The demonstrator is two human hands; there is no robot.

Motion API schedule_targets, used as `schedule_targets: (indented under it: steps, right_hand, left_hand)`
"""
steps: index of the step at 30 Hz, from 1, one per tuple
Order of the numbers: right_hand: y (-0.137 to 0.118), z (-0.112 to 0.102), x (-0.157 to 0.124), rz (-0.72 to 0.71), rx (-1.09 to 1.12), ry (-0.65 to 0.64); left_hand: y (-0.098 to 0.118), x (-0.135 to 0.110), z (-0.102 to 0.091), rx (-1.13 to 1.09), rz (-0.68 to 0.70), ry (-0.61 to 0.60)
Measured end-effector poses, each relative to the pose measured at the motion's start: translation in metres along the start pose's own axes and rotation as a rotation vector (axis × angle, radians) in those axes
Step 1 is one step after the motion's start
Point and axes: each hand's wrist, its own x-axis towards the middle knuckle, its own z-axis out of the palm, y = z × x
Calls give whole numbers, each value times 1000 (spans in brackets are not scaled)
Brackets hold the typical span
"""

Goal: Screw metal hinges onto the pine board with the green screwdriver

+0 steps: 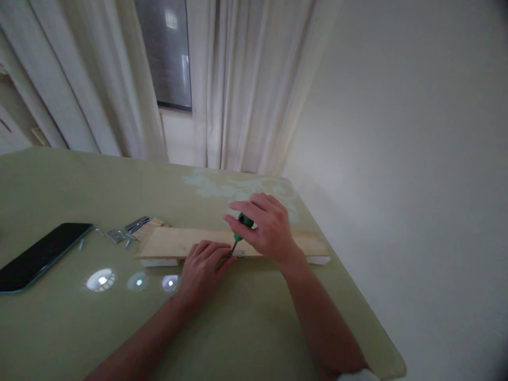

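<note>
A pale wooden board (178, 242) lies flat across the green table (119, 180), raised on white blocks at its ends. My right hand (265, 228) is closed round a green-handled screwdriver (243, 225), whose tip points down at a small metal piece (238, 254) on the board's near edge. My left hand (203, 267) rests on the table against that edge, with its fingers curled beside the metal piece and the screwdriver tip. Whether these fingers pinch anything is hidden.
A dark phone (39, 255) lies at the left of the table. Metal hinges and loose screws (123, 232) sit by the board's left end. Curtains (234, 84) and a window are behind the table. A white wall (416, 159) runs along the table's right edge.
</note>
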Motion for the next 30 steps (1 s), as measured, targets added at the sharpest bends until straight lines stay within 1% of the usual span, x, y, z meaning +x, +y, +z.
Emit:
schedule_targets:
  steps: [1,2,4,6,10,11,12,13,14,17,19,20,22,25,27,28,29,30]
  right_hand:
    - [-2,4,0,4,-115,58]
    - [-4,6,0,9,-191,83]
    - [-10,4,0,27,-207,49]
    - [-13,-5,0,49,-82,-22]
    - [-8,-25,-1,71,306,-174]
    - [-6,-26,-2,71,360,-209]
    - [-4,-25,-2,68,368,-228]
    - [-2,-23,-2,62,319,-223]
    - [-2,-18,-1,57,222,-189]
    - [-5,-1,0,49,-130,-13]
    - [-10,3,1,38,-205,11]
    - [-12,1,1,34,-193,-5]
    - [-15,-9,1,34,-99,-49]
    - [-11,-24,1,14,176,-149]
    - [-6,-24,0,-10,309,-226]
    - [-3,-20,0,-12,304,-218]
    - [0,-13,-1,-7,247,-168]
    - [1,-4,-2,5,143,-77]
  left_hand:
    - [0,0,0,1,-1,1]
    - [0,0,0,0,-3,-2]
    - [0,-1,0,1,-5,-9]
    - [0,-1,-1,-2,-1,-12]
    - [0,0,-1,-17,-1,-5]
    - [0,0,-1,-17,-5,1]
    - [0,0,-1,-16,-8,6]
    - [1,1,-1,-16,-11,11]
    - [1,1,-1,-17,-11,17]
    - [2,2,-2,-17,-11,25]
    - [2,2,-2,-11,-13,18]
    - [2,1,-2,-9,-12,10]
    - [1,1,-2,-9,-7,-8]
    - [-1,-1,-1,-10,-3,-13]
    - [-1,-1,-1,-6,-8,-9]
    - [-1,-1,0,-3,-9,-8]
    - [-1,-1,0,-1,-10,-7]
    - [-1,-1,0,-1,-8,-7]
